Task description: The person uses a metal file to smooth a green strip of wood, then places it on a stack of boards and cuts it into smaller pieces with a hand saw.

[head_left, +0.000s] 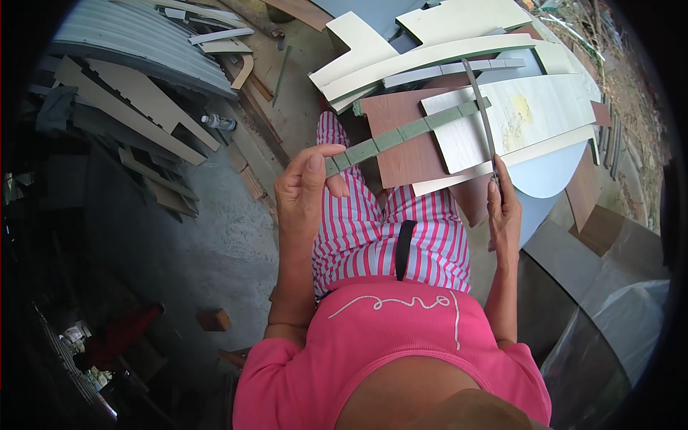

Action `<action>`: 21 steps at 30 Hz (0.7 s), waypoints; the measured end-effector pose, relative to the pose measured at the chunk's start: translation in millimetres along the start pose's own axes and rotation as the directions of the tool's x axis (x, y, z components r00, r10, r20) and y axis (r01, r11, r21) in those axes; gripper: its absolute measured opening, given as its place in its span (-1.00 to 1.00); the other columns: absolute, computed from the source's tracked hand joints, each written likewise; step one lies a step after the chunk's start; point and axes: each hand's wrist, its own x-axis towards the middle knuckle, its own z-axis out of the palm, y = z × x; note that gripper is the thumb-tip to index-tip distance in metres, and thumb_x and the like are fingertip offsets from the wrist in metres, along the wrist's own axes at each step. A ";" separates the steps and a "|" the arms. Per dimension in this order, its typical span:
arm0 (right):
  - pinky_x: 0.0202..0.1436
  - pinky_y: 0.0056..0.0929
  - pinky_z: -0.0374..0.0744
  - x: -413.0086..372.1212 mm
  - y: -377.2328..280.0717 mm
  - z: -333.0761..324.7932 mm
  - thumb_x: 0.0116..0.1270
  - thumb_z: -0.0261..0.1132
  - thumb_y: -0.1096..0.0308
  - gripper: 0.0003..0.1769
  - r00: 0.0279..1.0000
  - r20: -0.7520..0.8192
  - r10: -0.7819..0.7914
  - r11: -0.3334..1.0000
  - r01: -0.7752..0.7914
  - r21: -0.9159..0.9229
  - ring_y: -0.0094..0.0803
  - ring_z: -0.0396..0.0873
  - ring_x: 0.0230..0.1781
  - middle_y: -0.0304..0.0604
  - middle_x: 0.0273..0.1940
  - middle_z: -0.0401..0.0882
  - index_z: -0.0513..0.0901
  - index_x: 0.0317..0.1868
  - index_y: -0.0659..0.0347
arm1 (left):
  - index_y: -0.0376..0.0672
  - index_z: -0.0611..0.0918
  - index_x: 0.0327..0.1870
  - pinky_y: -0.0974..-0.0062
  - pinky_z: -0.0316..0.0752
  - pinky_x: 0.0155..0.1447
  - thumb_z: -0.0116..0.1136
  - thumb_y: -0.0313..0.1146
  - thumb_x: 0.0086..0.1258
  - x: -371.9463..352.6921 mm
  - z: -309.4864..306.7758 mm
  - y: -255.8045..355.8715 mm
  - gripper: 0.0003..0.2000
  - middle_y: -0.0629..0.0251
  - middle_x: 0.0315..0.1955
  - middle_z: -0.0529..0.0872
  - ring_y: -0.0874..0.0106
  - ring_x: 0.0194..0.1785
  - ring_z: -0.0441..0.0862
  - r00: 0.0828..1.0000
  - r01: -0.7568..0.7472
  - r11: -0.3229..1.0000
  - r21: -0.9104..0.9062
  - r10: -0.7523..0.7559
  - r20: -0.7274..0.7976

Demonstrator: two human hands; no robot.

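Observation:
My left hand (pixel 309 180) pinches the near end of a long, narrow green strip (pixel 390 139) between thumb and fingers. Dark cross lines divide the strip into short blocks, and it slants up to the right over the boards. In my right hand (pixel 505 204) is a long, thin, dark blade-like tool (pixel 481 107), gripped at its lower end and pointing away from me. The tool overlaps the strip's far end in this view. Beneath them lie a white board (pixel 527 118) with a yellowish stain and a reddish-brown board (pixel 398 154).
Cream cut-out panels (pixel 358 50) and a grey segmented strip (pixel 437 73) lie beyond the white board. To the left are more cut panels (pixel 136 107), a corrugated sheet (pixel 143 39) and a small bottle (pixel 218 122). Clear plastic sheeting (pixel 609 330) covers dark panels at right.

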 end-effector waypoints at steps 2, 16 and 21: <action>0.36 -0.23 0.41 0.5 1.1 5.3 0.56 0.06 0.06 -0.48 0.994 -0.018 -0.112 0.993 0.111 -0.029 -0.07 0.42 0.37 0.02 0.30 0.51 0.39 0.44 -0.03 | -0.40 0.60 0.06 0.47 0.55 -0.24 -0.02 -0.11 0.59 -0.3 -1.7 -1.3 -0.57 0.29 -0.50 0.58 0.50 -0.44 0.55 0.999 0.016 0.999 -0.034 -0.015 0.032; -0.40 -0.28 0.47 -42.8 -71.2 22.8 0.29 0.36 0.38 -0.39 0.725 0.407 -0.556 0.821 0.554 0.134 -0.31 0.43 -0.50 -0.17 -0.44 0.37 0.51 0.36 -0.14 | -0.36 0.48 0.23 0.55 0.53 0.11 0.18 -0.59 0.39 -2.8 -2.8 -0.9 -0.61 0.23 -0.07 0.65 0.54 -0.05 0.63 0.997 0.027 0.999 0.021 -0.028 0.071; -0.44 -0.26 0.48 -38.3 -65.7 23.8 0.29 0.36 0.34 -0.38 0.723 0.432 -0.539 0.816 0.575 0.054 -0.32 0.45 -0.52 -0.17 -0.43 0.39 0.49 0.38 -0.19 | -0.37 0.49 0.23 0.55 0.50 0.17 0.15 -0.61 0.38 -4.0 -3.2 -1.9 -0.61 0.26 0.00 0.65 0.54 0.03 0.61 0.998 0.021 0.999 0.030 -0.023 0.062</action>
